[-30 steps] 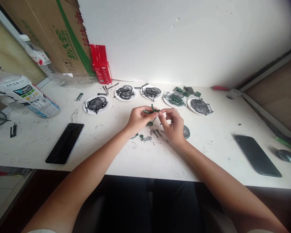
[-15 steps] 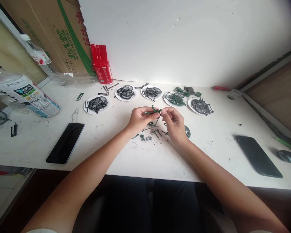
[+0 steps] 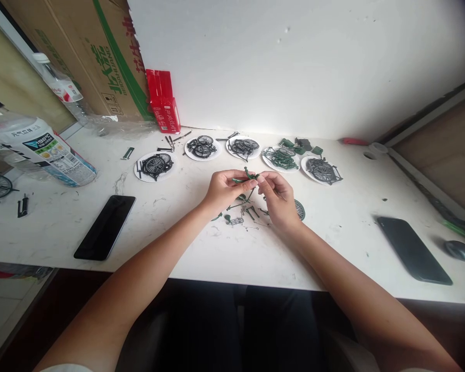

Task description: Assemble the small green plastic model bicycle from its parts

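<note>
Between my two hands, above the middle of the white table, is a green model bicycle frame [image 3: 246, 171]. My left hand [image 3: 227, 188] grips it with thumb and fingers pinched together. My right hand [image 3: 277, 196] is closed too, its fingertips pressed on the same frame close to the left thumb; whether they also hold a smaller piece is hidden. Loose green parts [image 3: 251, 212] lie on the table below, along with a small silver rack-like piece [image 3: 237, 221]. A spoked wheel [image 3: 300, 210] shows from behind my right hand.
Paper plates bearing model bicycle parts stand in a row behind, the leftmost plate [image 3: 142, 174] nearest the phone [image 3: 105, 227]. A large bottle [image 3: 58, 155] and red box [image 3: 164, 106] are at left. A dark flat device [image 3: 414, 250] and mouse [image 3: 461, 251] lie at right.
Almost nothing differs. Both hands keep their hold on the green frame, with only a slight shift of the fingers and of the camera view.
</note>
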A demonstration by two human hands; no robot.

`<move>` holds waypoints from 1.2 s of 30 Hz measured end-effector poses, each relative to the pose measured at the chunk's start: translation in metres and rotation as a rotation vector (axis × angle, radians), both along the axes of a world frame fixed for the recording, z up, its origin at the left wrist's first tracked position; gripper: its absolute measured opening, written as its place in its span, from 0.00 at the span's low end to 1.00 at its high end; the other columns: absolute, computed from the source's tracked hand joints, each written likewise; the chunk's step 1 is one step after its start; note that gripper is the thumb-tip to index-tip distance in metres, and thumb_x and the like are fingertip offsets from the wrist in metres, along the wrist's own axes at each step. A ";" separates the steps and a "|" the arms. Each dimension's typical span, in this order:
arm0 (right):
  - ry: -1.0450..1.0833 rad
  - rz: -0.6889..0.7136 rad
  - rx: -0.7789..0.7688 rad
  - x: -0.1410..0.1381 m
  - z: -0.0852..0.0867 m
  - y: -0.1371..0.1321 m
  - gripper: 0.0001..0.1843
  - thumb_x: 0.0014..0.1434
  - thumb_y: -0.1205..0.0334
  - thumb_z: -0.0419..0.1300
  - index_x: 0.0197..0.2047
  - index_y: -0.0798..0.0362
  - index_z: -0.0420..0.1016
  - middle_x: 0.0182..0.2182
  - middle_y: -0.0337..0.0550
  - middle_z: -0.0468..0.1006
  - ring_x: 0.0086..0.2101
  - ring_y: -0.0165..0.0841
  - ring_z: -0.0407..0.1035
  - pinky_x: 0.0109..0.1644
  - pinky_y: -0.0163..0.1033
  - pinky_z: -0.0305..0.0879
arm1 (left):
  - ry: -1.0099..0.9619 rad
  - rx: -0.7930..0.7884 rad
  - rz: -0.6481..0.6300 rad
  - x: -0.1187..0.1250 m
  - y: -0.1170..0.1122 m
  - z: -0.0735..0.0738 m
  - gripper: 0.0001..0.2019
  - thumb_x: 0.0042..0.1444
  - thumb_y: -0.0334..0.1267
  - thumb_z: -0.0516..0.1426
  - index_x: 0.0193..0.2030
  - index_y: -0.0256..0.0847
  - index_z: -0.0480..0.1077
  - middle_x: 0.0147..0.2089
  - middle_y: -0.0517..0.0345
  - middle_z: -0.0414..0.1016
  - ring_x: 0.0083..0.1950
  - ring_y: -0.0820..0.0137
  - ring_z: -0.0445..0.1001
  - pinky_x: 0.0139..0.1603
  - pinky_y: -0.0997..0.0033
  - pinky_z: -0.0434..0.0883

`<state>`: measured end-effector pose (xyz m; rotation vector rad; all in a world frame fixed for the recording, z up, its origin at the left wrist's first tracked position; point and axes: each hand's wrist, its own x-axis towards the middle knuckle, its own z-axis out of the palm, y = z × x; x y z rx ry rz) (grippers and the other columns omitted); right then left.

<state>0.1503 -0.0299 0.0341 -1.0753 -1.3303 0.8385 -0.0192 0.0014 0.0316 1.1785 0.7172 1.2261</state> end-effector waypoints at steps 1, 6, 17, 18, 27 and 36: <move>0.007 0.002 -0.007 0.000 0.000 0.000 0.22 0.63 0.36 0.71 0.43 0.46 0.79 0.28 0.35 0.65 0.32 0.32 0.62 0.37 0.40 0.63 | 0.000 0.002 0.001 0.000 0.000 0.000 0.24 0.45 0.50 0.79 0.45 0.38 0.86 0.48 0.47 0.86 0.46 0.62 0.82 0.49 0.62 0.79; 0.001 0.009 -0.035 0.000 0.004 -0.002 0.22 0.62 0.35 0.71 0.42 0.46 0.80 0.28 0.36 0.65 0.32 0.32 0.62 0.36 0.39 0.63 | -0.004 0.009 -0.001 0.000 0.001 -0.001 0.25 0.44 0.50 0.79 0.45 0.37 0.86 0.47 0.47 0.86 0.47 0.62 0.82 0.50 0.62 0.79; 0.006 0.027 -0.042 0.002 0.007 -0.001 0.23 0.60 0.36 0.73 0.42 0.46 0.81 0.27 0.34 0.62 0.30 0.32 0.60 0.36 0.39 0.58 | -0.004 0.003 0.013 0.001 0.001 0.000 0.25 0.44 0.49 0.79 0.45 0.37 0.86 0.45 0.48 0.86 0.46 0.62 0.82 0.51 0.62 0.79; 0.000 0.028 -0.042 0.002 0.008 -0.001 0.22 0.60 0.36 0.72 0.42 0.46 0.81 0.27 0.34 0.62 0.30 0.32 0.60 0.35 0.39 0.58 | -0.004 0.004 0.012 0.001 0.001 -0.001 0.25 0.44 0.49 0.79 0.45 0.37 0.86 0.45 0.48 0.86 0.46 0.62 0.82 0.51 0.62 0.79; -0.025 0.018 -0.038 0.001 0.009 -0.002 0.21 0.63 0.37 0.71 0.41 0.47 0.79 0.25 0.34 0.60 0.29 0.31 0.57 0.33 0.39 0.54 | -0.009 -0.005 0.002 0.001 0.000 0.002 0.24 0.44 0.48 0.79 0.45 0.37 0.86 0.46 0.47 0.86 0.46 0.63 0.82 0.51 0.62 0.79; -0.047 0.034 -0.015 0.001 0.011 -0.003 0.23 0.64 0.35 0.69 0.42 0.47 0.78 0.27 0.35 0.64 0.28 0.31 0.56 0.33 0.39 0.56 | -0.015 -0.010 0.002 0.000 0.000 0.001 0.24 0.44 0.49 0.79 0.45 0.37 0.86 0.46 0.47 0.86 0.46 0.63 0.82 0.51 0.61 0.80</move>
